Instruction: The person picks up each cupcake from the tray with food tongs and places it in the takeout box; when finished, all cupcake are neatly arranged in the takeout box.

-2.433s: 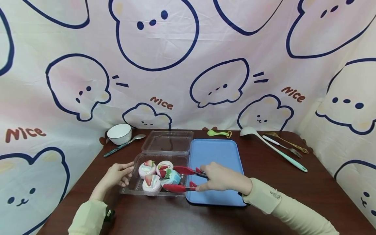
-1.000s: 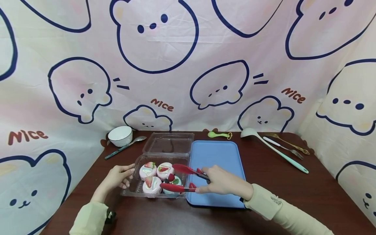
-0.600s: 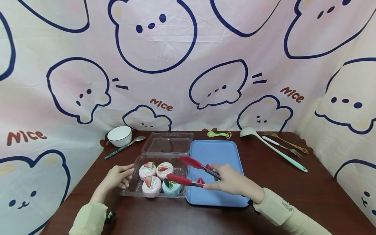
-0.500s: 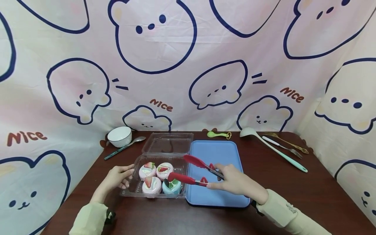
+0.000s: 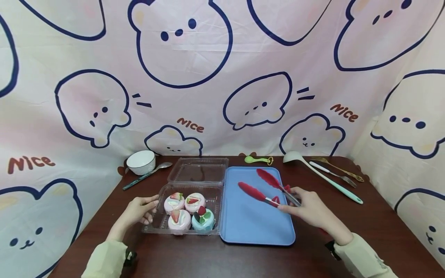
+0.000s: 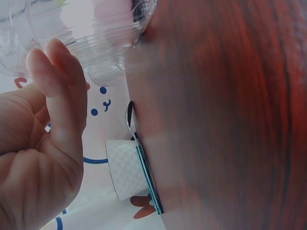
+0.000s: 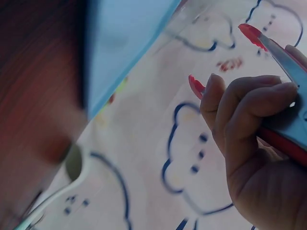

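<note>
A clear plastic clamshell box [image 5: 160,221] stands on the table with its lid [image 5: 198,170] laid open behind. It holds several small cakes: pink-white ones, such as the front strawberry cake [image 5: 179,220], and a blue cake [image 5: 203,221] with a red berry and green leaves at front right. My left hand [image 5: 136,211] pinches the box's left rim; fingertips [image 6: 41,60] overlap the clear wall in the left wrist view. My right hand [image 5: 309,205] grips red-tipped tongs [image 5: 253,191] over the blue tray [image 5: 253,227]. The tongs' arms are spread, with nothing between their tips.
At the back left are a white bowl [image 5: 141,162] and a spoon [image 5: 146,175]. Behind the tray lies a green measuring spoon [image 5: 257,159]. Right of it rest a pale ladle [image 5: 326,179], a white-handled fork [image 5: 332,173] and a gold fork [image 5: 342,170].
The tongs have let go of the blue cake at the box's front right, and my right hand has carried them right, over the tray. My left hand stays at the box.
</note>
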A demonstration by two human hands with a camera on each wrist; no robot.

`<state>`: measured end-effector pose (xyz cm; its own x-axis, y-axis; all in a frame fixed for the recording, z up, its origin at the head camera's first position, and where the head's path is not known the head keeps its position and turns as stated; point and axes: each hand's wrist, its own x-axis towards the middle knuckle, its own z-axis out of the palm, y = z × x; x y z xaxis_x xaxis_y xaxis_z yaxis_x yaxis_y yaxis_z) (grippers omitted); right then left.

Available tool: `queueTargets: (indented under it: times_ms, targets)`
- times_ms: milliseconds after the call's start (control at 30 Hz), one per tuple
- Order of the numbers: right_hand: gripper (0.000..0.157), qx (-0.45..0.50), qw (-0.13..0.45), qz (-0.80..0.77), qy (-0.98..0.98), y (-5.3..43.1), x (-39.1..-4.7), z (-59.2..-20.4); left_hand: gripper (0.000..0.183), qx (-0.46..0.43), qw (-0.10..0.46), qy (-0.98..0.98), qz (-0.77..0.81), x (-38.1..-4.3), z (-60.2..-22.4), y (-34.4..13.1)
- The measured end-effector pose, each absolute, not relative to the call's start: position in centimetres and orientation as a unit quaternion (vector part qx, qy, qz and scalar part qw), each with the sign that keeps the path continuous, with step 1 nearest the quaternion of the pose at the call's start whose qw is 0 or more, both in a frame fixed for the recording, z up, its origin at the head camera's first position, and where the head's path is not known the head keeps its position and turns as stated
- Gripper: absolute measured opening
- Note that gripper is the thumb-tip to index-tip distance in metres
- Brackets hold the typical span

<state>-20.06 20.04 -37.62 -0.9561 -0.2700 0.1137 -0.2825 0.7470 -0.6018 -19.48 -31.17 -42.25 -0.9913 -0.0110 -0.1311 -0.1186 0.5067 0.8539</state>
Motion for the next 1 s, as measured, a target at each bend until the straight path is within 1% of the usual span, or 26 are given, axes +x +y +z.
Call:
queueTargets:
  times_ms: [200, 300, 467, 767, 1000]
  targets:
    - [0.064, 0.107, 0.054, 0.351, -0.929, 23.9, -21.6, -39.2, 0.047, -0.033, 0.054, 0.863, 0.501, -19.4, -42.2, -31.5]
    - [0.065, 0.087, 0.063, 0.371, -0.922, 25.6, -22.5, -40.2, 0.047, -0.032, 0.054, 0.861, 0.504, -19.5, -42.2, -31.5]
    - [0.075, 0.048, 0.049, 0.394, -0.916, 27.8, -23.4, -41.4, 0.047, -0.035, 0.056, 0.862, 0.502, -19.6, -42.4, -31.4]
    - [0.091, 0.006, 0.026, 0.386, -0.922, 30.5, -23.7, -42.1, 0.047, -0.027, 0.058, 0.86, 0.507, -19.4, -42.6, -31.2]
    - [0.093, -0.012, 0.024, 0.356, -0.934, 32.6, -24.0, -43.1, 0.046, -0.033, 0.055, 0.862, 0.502, -19.6, -42.6, -31.3]
